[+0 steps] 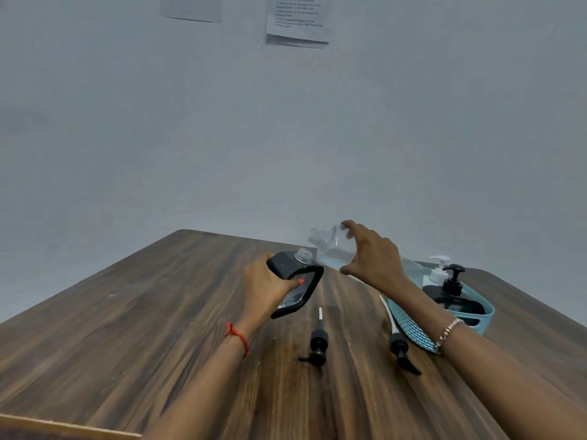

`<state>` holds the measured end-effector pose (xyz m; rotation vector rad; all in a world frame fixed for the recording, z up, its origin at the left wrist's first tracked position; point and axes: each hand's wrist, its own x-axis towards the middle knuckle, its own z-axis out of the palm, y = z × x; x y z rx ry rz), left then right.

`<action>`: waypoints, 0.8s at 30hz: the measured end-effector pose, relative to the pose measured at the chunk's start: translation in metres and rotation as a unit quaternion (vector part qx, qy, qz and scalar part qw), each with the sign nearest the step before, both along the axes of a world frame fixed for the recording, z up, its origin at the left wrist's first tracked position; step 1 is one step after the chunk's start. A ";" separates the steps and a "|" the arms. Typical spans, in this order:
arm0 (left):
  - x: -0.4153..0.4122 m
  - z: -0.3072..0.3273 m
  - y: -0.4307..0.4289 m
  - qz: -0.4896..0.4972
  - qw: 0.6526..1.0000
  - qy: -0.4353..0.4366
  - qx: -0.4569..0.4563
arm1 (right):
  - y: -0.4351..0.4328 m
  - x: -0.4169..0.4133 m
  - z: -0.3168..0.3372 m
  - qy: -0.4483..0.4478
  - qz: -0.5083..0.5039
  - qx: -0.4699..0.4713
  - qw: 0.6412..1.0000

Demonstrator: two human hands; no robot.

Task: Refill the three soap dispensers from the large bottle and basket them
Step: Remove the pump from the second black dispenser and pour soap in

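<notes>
**Pouring soap into the third dispenser**

A person stands at a dark wood-grain bench (pixel 158 328). The left hand (pixel 263 287) is clamped around a black-sleeved, clear square soap dispenser (pixel 297 281), tilted near the bench's middle with its threaded neck uncapped. The right hand (pixel 371 254) grips a large clear plastic bottle (pixel 333 247), tipped on its side just above and beside the dispenser, its open mouth pointing towards the far left corner. A little pale liquid sits inside it.

Two black pump heads (pixel 317 342) with white tubes lie loose on the bench towards the near edge.

By the right edge, a light blue perforated plastic basket (pixel 413 328) already holds two capped dispensers, one with a white pump (pixel 438 269) and one with a black pump (pixel 454 281).

The task looks about two-thirds done: this last dispenser seemingly needs filling, capping and basketing.
</notes>
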<state>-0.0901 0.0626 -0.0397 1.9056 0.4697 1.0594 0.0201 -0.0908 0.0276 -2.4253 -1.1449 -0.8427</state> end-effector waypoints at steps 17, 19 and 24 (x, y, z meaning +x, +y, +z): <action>0.003 -0.007 0.014 0.002 0.998 0.003 -0.069 | -0.023 0.060 -0.052 0.483 0.190 0.340 0.784; 0.003 -0.008 0.015 0.001 0.997 0.001 -0.076 | -0.025 0.062 -0.051 0.486 0.207 0.317 0.788; 0.006 -0.007 0.022 -0.006 0.995 -0.004 -0.098 | -0.027 0.054 -0.033 0.416 0.162 0.304 0.842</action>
